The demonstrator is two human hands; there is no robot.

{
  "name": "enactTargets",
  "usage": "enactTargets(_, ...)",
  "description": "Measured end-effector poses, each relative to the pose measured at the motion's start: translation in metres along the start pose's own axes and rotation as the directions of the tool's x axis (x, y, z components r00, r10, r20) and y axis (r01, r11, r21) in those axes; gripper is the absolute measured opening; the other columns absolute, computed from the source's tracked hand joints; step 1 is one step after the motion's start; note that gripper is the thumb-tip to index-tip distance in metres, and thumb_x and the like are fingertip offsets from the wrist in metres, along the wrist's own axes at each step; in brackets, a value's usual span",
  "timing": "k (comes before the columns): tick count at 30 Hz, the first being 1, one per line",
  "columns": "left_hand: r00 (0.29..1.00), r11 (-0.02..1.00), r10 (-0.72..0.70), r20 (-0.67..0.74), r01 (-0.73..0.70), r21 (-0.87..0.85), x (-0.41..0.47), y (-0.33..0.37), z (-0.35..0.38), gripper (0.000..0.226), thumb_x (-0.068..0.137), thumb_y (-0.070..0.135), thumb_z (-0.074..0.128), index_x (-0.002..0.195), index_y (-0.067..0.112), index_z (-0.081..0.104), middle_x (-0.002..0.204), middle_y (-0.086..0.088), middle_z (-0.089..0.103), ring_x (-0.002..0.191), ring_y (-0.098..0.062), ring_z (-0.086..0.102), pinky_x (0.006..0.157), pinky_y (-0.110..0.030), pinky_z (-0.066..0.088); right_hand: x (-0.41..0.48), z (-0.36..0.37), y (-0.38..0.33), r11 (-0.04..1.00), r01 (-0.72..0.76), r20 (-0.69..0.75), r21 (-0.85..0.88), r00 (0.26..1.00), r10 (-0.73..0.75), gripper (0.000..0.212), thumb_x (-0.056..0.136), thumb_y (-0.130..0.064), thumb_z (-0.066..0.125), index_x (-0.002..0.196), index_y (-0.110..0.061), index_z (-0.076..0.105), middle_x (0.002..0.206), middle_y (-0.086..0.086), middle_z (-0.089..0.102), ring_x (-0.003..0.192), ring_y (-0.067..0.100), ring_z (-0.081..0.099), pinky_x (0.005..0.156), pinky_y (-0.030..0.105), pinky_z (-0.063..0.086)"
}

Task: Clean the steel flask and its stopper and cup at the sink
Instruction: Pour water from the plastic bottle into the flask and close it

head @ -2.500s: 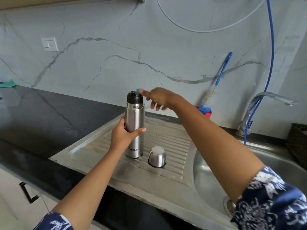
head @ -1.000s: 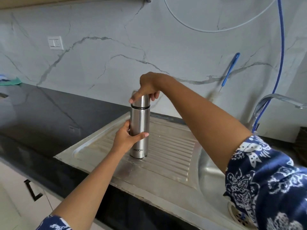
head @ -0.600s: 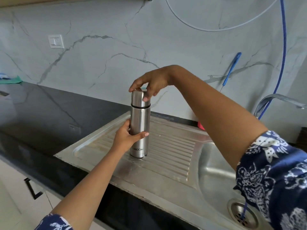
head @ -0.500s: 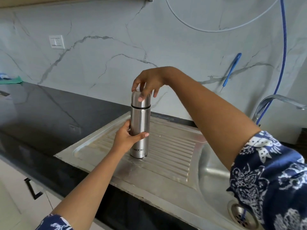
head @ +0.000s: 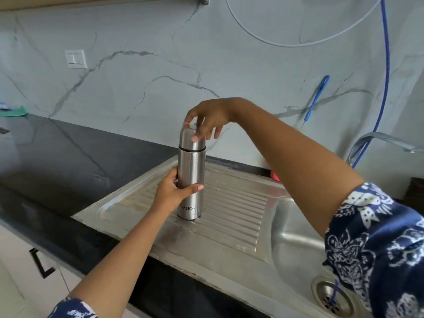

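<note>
The steel flask [head: 191, 180] stands upright on the ribbed drainboard [head: 234, 203] of the sink. Its steel cup [head: 188, 140] sits upside down on its top as a cap, above a black ring. The stopper is hidden under the cup. My left hand [head: 174, 191] is wrapped around the lower half of the flask body. My right hand [head: 207, 119] reaches over from the right, with its fingertips resting on the top and side of the cup.
The sink basin [head: 296, 244] with its drain [head: 332, 297] lies to the right. A tap [head: 376, 141] with a blue hose [head: 385, 76] stands behind it. A blue-handled bottle brush [head: 317, 97] leans on the marble wall. Black countertop [head: 57, 157] stretches to the left.
The cup, which stood on the drainboard beside the flask, is on top of the flask over the black stopper. My right hand has been shifting its grip around the cup. My left hand has stayed put.
</note>
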State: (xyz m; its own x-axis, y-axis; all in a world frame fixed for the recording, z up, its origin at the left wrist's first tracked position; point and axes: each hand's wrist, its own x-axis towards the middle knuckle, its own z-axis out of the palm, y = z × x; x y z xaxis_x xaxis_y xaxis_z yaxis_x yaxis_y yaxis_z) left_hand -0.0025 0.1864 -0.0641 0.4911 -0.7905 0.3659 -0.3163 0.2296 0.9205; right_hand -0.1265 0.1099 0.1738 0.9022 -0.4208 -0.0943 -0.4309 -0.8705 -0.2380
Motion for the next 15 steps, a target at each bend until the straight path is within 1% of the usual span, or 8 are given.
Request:
enactTargets(2,1.0,1.0,0.004,-0.011,-0.004,0.005,-0.001,0.001,0.0,0.077,0.039,0.066,0.086,0.107,0.044,0.058,0.106,0.012,0.071,0.099,-0.009,0.067,0.092,-0.042,0.054,0.007,0.012,-0.007,0.976,-0.114,-0.187,-0.188,0.979,0.078,0.057,0.076,-0.063,0.065,0.093,-0.009,0.063,0.08,0.01,0.067,0.067,0.018,0.064,0.059,0.028,0.052)
enactTargets(3,1.0,1.0,0.005,-0.012,-0.005,0.002,-0.001,0.002,0.0,0.076,0.038,0.066,0.086,0.106,0.044,0.058,0.106,0.012,0.071,0.099,-0.009,0.067,0.092,-0.042,0.054,0.008,0.016,-0.011,0.942,-0.176,-0.252,-0.287,0.962,0.104,0.067,0.075,-0.074,0.055,0.083,-0.007,0.06,0.07,0.007,0.063,0.064,0.018,0.061,0.059,0.028,0.047)
enactTargets(5,1.0,1.0,-0.001,-0.006,0.001,0.002,-0.001,0.002,0.0,0.078,0.037,0.067,0.086,0.106,0.044,0.057,0.106,0.012,0.071,0.1,-0.009,0.067,0.092,-0.042,0.053,0.01,0.02,-0.011,0.948,-0.208,-0.262,-0.242,0.954,0.143,0.079,0.077,-0.082,0.039,0.097,-0.007,0.056,0.085,0.006,0.063,0.078,0.02,0.061,0.068,0.032,0.045)
enactTargets(7,1.0,1.0,-0.005,0.001,0.005,0.008,0.0,0.001,-0.001,0.08,0.036,0.068,0.086,0.107,0.044,0.057,0.106,0.012,0.071,0.1,-0.009,0.067,0.092,-0.043,0.053,0.004,0.014,-0.003,0.99,-0.123,-0.127,0.07,0.983,0.131,0.077,0.083,-0.074,0.041,0.132,-0.015,0.044,0.129,0.007,0.054,0.112,0.025,0.055,0.087,0.041,0.048)
enactTargets(9,1.0,1.0,-0.01,0.002,0.01,0.013,0.0,0.001,-0.001,0.08,0.036,0.068,0.086,0.107,0.045,0.057,0.107,0.011,0.071,0.1,-0.01,0.067,0.092,-0.044,0.053,-0.004,0.011,0.012,0.96,0.0,0.015,0.279,1.0,-0.004,0.069,0.088,-0.051,0.058,0.145,-0.023,0.032,0.15,0.0,0.035,0.133,0.021,0.039,0.104,0.042,0.039)
enactTargets(12,1.0,1.0,-0.015,0.003,0.015,0.014,0.0,0.002,-0.001,0.081,0.036,0.068,0.086,0.108,0.045,0.056,0.108,0.011,0.071,0.101,-0.01,0.067,0.092,-0.044,0.053,-0.002,0.02,0.024,0.912,0.084,0.04,0.4,0.993,-0.109,0.067,0.081,-0.017,0.073,0.14,-0.022,0.041,0.137,-0.002,0.047,0.121,0.013,0.05,0.097,0.025,0.045)
enactTargets(13,1.0,1.0,-0.014,-0.001,0.014,0.015,0.0,0.003,0.0,0.081,0.036,0.068,0.086,0.108,0.045,0.057,0.108,0.011,0.071,0.1,-0.01,0.067,0.092,-0.043,0.053,0.002,0.024,0.024,0.925,0.089,-0.038,0.369,0.996,-0.081,0.062,0.079,-0.018,0.076,0.134,-0.019,0.049,0.128,-0.001,0.053,0.114,0.014,0.054,0.09,0.021,0.049)
enactTargets(15,1.0,1.0,-0.006,-0.02,0.006,0.018,-0.001,0.003,0.0,0.08,0.036,0.068,0.085,0.107,0.043,0.058,0.106,0.01,0.071,0.098,-0.01,0.068,0.091,-0.043,0.054,0.007,0.029,0.012,0.988,0.021,-0.227,0.155,0.974,0.015,0.053,0.074,-0.04,0.078,0.117,-0.013,0.06,0.11,0.002,0.06,0.102,0.018,0.059,0.078,0.024,0.052)
